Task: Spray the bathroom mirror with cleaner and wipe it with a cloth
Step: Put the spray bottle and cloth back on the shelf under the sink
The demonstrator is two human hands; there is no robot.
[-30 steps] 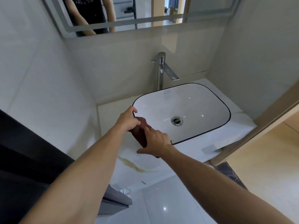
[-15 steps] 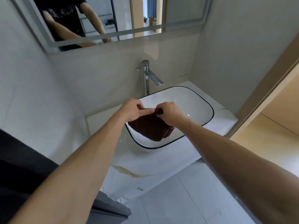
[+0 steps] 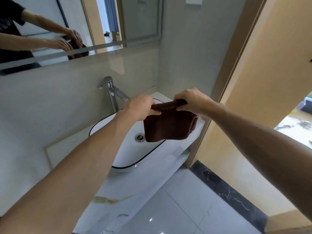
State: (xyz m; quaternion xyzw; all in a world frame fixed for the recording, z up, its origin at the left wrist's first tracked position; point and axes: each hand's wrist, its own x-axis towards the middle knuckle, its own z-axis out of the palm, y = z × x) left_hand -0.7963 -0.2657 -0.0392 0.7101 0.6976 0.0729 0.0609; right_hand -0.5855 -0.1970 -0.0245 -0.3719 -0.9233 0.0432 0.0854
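Head view: both my hands hold one brown cloth [image 3: 168,125] up over the sink [image 3: 108,122], just right of centre. My left hand [image 3: 141,107] grips the cloth's top edge at its left end, fingers curled round the rolled hem; my right hand [image 3: 194,100] pinches the same edge at its right end. The cloth hangs folded below them, its bottom hem near the drain [image 3: 139,137] but not touching the basin (as far as I can tell).

Progress, my judgement: early. Cloth is in hand, so that part is ready. No spray bottle shows anywhere, and I can't tell whether the mirror [image 3: 42,31] at 10 to 11 o'clock is wet; no droplets or streaks are plain on it. The cloth isn't on the glass. So the wiping remains, and likely the spraying too.

Counts:
- cloth: one (plus its reflection in the mirror)
- hands: two, both on the cloth
- mirror: one, upper left
- sink: one, white with a dark rim
- tap [image 3: 111,92]: one, at 11 o'clock from the cloth, spout pointing over the basin
- drain: one
- cleaner bottle: none seen
- doorway [image 3: 244,81]: one, at 3 o'clock
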